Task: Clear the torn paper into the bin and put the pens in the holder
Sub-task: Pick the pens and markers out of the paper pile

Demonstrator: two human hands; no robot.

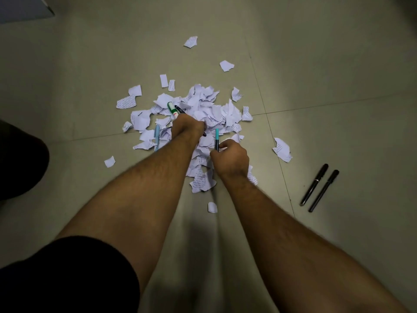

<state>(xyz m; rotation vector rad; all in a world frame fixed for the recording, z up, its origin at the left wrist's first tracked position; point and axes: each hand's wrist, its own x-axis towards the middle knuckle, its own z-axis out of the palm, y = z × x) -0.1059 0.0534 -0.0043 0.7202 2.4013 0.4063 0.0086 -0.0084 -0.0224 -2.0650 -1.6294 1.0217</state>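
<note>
A heap of torn white paper (209,109) lies on the tiled floor ahead of me. My left hand (187,127) is in the middle of the heap and grips a green-capped marker (172,108) together with a black pen (179,109). Nearer to me, my right hand (230,160) pinches a teal pen (217,137) that points away from me. A light blue pen (156,136) lies among the scraps left of my left wrist. Two black pens (319,187) lie side by side on the floor to the right.
Loose scraps are strewn around the heap, such as one far piece (191,41) and one near piece (212,207). A dark shape (20,159) sits at the left edge. A pale flat object (24,7) shows at the top left corner.
</note>
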